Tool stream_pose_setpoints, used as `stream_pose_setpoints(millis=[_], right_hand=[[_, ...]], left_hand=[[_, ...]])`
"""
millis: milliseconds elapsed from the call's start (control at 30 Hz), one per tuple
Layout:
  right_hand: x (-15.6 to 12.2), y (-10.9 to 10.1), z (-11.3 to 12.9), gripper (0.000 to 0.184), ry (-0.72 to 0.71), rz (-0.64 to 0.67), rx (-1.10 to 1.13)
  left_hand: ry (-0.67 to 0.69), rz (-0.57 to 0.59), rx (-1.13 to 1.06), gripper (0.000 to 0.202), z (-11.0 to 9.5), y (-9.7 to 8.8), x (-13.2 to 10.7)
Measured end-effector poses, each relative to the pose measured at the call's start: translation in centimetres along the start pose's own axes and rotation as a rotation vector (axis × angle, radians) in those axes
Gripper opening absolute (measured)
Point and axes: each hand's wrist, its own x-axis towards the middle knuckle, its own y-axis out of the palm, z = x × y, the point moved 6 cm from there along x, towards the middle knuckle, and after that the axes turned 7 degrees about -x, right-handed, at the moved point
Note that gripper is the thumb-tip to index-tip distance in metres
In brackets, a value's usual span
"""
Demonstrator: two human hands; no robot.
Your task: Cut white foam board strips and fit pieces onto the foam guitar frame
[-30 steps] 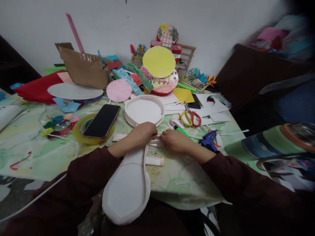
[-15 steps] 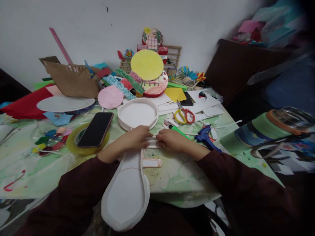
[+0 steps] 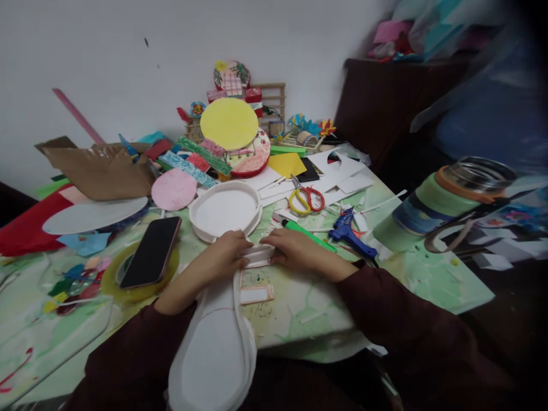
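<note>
Between my hands is a small white tray-like foam-board piece with raised edges, one end in each hand. My left hand is closed on its left end, above the narrow part of a long white foam-board shape with raised rims and a wide rounded lower end. My right hand pinches the right end. Just beyond lies a round white shallow tray-like piece; whether it joins the long shape is hidden by my left hand. Below the held piece, a small white strip with brownish edges sticks out beside the long shape.
At right are a blue glue gun, a green cutter knife, scissors and a green bottle. A phone rests on a tape roll at left. Behind stand a cardboard box and a yellow disc.
The view has shifted, so most table things appear further left and the near ones lower. Both hands keep their hold on the small white piece, which now shows slightly more tilted.
</note>
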Motion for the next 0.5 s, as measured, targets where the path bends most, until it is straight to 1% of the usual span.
stream_pose_setpoints(millis=[67,133,200,267,333,400,467,500], right_hand=[[0.3,0.3,0.5,0.025,-0.018,0.023,-0.082],[0.4,0.3,0.5,0.013,-0.02,0.018,-0.129],[0.4,0.0,0.2,0.007,-0.019,-0.022,-0.124],[0.2,-0.8,-0.4,0.006,0.004,-0.087,-0.053],[-0.1,-2.1,-1.1,0.007,0.089,-0.208,0.061],[-0.7,-3.6,-1.5,0.008,0.232,-0.383,0.182],[-1.4,-4.9,-1.3,0.01,0.364,-0.567,0.321],[-1.7,-5.1,-0.9,0.012,0.41,-0.638,0.422]], left_hand=[[-0.011,-0.011,-0.05,0.031,0.3,0.0,-0.1],[-0.015,-0.024,-0.114,0.04,0.4,-0.2,-0.2],[0.004,-0.05,-0.186,0.052,0.2,-0.6,-0.5],[0.029,-0.105,-0.251,0.06,-0.2,-1.5,-0.7],[0.05,-0.2,-0.272,0.062,-0.6,-2.9,-1.0],[0.072,-0.331,-0.234,0.062,-1.5,-4.5,-1.4],[0.115,-0.446,-0.191,0.06,-2.9,-5.9,-1.7],[0.141,-0.472,-0.187,0.059,-3.9,-6.3,-1.7]])
